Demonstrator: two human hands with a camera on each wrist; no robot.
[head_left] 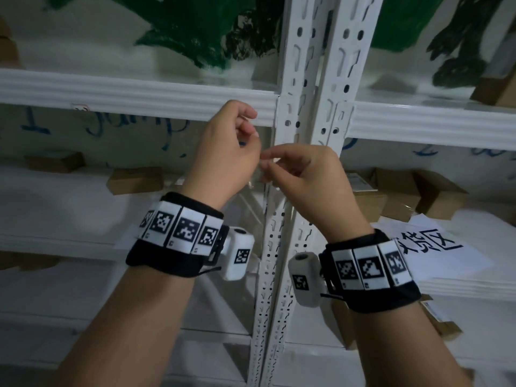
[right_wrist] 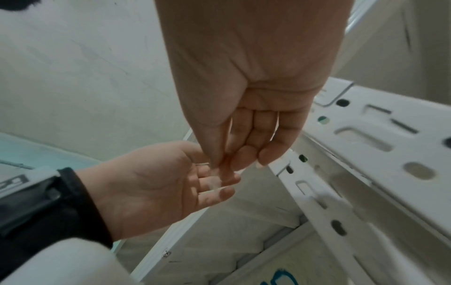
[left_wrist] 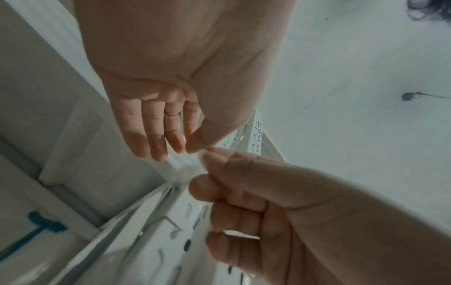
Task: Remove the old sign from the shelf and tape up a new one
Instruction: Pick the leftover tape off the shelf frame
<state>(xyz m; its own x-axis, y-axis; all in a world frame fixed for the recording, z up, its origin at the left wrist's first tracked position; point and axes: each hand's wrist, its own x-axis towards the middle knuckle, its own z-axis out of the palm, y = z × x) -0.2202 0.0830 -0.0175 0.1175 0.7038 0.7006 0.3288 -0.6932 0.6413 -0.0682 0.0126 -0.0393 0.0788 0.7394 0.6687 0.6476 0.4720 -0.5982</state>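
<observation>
Pinching a clear, flimsy strip of sticky tape at centre frame, left hand and right hand should keep it taut, unfolded.

A black fabric band is being worn on each bare forearm: left band, right band. White tiles printed with black square codes are being carried on both, and a small white camera pod is being carried beside each.
</observation>
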